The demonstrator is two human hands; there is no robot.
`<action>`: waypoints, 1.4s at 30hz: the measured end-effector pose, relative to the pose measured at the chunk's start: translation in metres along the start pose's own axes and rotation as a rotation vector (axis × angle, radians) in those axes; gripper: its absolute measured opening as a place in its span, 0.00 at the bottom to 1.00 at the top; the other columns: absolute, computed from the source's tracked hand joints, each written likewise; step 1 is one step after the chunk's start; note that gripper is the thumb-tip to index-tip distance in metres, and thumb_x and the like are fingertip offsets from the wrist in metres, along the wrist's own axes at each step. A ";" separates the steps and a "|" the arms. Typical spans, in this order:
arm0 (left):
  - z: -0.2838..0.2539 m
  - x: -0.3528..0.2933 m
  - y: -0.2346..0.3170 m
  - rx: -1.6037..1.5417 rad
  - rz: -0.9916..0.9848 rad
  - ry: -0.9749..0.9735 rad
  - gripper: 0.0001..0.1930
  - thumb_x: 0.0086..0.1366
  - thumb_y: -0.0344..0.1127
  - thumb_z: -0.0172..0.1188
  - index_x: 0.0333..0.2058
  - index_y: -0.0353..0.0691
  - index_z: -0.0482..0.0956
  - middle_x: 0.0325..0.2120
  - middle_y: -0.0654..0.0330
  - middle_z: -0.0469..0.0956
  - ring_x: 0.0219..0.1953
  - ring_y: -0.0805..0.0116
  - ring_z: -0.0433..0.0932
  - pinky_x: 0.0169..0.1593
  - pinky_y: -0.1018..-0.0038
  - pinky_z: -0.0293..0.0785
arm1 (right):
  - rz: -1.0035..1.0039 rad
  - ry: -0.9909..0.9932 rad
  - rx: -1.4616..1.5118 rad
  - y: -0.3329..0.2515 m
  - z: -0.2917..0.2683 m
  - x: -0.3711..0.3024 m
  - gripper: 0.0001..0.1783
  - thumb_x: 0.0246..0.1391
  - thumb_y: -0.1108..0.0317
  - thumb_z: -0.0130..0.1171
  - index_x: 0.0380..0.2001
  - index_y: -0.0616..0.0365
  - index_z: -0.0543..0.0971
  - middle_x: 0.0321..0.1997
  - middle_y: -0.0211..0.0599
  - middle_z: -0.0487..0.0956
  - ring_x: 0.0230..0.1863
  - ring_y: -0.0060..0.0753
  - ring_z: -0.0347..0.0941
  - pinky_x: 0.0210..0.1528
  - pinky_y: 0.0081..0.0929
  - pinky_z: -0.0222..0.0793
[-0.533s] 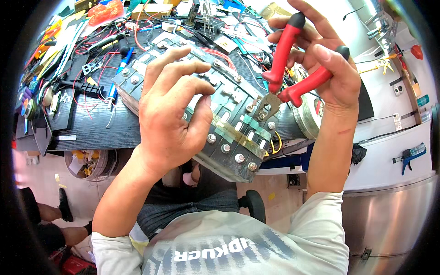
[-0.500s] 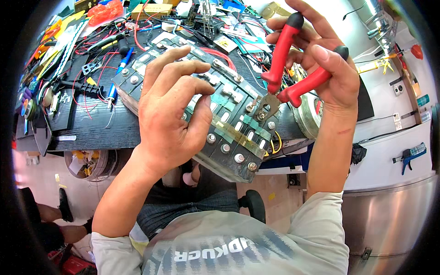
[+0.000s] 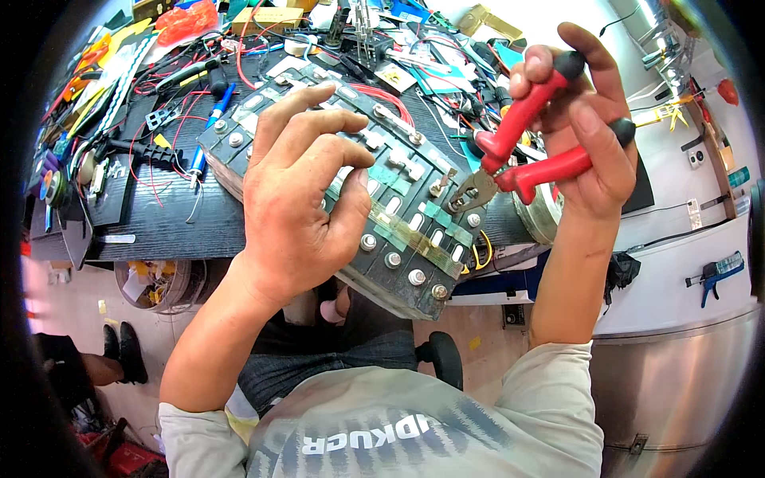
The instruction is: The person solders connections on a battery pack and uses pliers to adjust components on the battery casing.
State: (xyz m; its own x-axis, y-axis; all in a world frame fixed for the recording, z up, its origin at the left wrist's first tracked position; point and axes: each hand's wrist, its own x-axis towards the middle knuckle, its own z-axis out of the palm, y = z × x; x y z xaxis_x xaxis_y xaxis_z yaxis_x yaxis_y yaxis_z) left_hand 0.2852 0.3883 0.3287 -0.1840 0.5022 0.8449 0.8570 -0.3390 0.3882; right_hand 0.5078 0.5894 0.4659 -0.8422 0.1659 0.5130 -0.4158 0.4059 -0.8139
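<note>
A block of black battery cells (image 3: 382, 275) lies on the table, with rows of silver bolt terminals, metal link plates and strips of green and yellowish tape. Over its left part is my left hand (image 3: 299, 187), fingers curved and spread, the index fingertip and thumb brought together. Whatever they pinch, if anything, is hidden. My right hand (image 3: 594, 151) grips red-handled pliers (image 3: 518, 151), handles spread apart with dark ends. The metal jaws (image 3: 476, 191) point down-left at the battery block's right edge, beside a bolt terminal (image 3: 437, 190).
Loose wires, tools and papers crowd the back of the black table (image 3: 175, 231). A blue pen-like tool (image 3: 199, 159) lies at left. A wire spool (image 3: 538, 215) stands at the right edge. Below the table are a bin (image 3: 159, 287) and another person's shoes (image 3: 127, 350).
My right hand has moved right and slightly down, turning the pliers to a flatter slant. The left hand stays almost still on the battery block. Another person's feet have shifted at lower left.
</note>
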 end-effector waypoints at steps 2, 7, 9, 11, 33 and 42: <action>-0.001 0.000 0.000 0.006 -0.001 -0.003 0.07 0.60 0.22 0.65 0.36 0.39 0.86 0.53 0.53 0.87 0.70 0.43 0.75 0.71 0.50 0.68 | -0.088 0.101 0.010 0.003 0.006 -0.010 0.36 0.69 0.68 0.56 0.78 0.63 0.62 0.62 0.55 0.77 0.62 0.47 0.76 0.67 0.46 0.75; 0.000 -0.001 0.002 0.006 -0.005 -0.001 0.07 0.59 0.22 0.65 0.36 0.39 0.85 0.53 0.54 0.87 0.69 0.43 0.76 0.71 0.50 0.68 | -0.231 0.162 0.024 0.003 0.007 -0.046 0.36 0.67 0.74 0.56 0.77 0.62 0.62 0.61 0.52 0.76 0.63 0.47 0.73 0.71 0.50 0.71; 0.002 0.000 0.002 0.014 0.009 0.009 0.06 0.58 0.22 0.66 0.35 0.38 0.85 0.52 0.54 0.87 0.68 0.43 0.76 0.70 0.50 0.70 | -0.239 0.154 -0.001 -0.001 0.010 -0.049 0.37 0.66 0.75 0.57 0.77 0.63 0.62 0.61 0.51 0.76 0.63 0.47 0.73 0.72 0.50 0.69; 0.004 0.000 0.001 0.032 0.037 0.025 0.07 0.56 0.23 0.67 0.34 0.37 0.84 0.49 0.54 0.86 0.66 0.42 0.76 0.68 0.50 0.72 | -0.135 0.160 -0.070 -0.008 0.013 -0.039 0.40 0.67 0.70 0.57 0.80 0.64 0.59 0.63 0.52 0.74 0.65 0.47 0.73 0.71 0.46 0.70; 0.002 0.000 0.002 0.050 0.040 0.005 0.06 0.59 0.24 0.66 0.36 0.38 0.84 0.50 0.54 0.87 0.67 0.42 0.76 0.68 0.50 0.72 | -0.102 0.127 -0.096 -0.012 0.024 -0.020 0.40 0.67 0.68 0.60 0.78 0.67 0.62 0.54 0.48 0.77 0.60 0.46 0.77 0.67 0.50 0.77; 0.001 0.000 0.004 0.058 0.016 -0.024 0.06 0.60 0.22 0.65 0.36 0.38 0.85 0.52 0.54 0.88 0.69 0.43 0.76 0.72 0.48 0.67 | 0.021 0.231 0.098 0.006 0.005 0.012 0.27 0.68 0.70 0.58 0.67 0.70 0.72 0.44 0.43 0.81 0.47 0.40 0.81 0.51 0.35 0.81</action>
State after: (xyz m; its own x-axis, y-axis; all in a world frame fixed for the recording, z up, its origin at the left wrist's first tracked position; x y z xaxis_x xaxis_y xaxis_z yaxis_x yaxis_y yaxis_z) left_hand 0.2886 0.3876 0.3296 -0.1588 0.5166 0.8414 0.8862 -0.3011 0.3521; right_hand 0.4933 0.5891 0.4661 -0.7550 0.3786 0.5355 -0.4400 0.3129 -0.8417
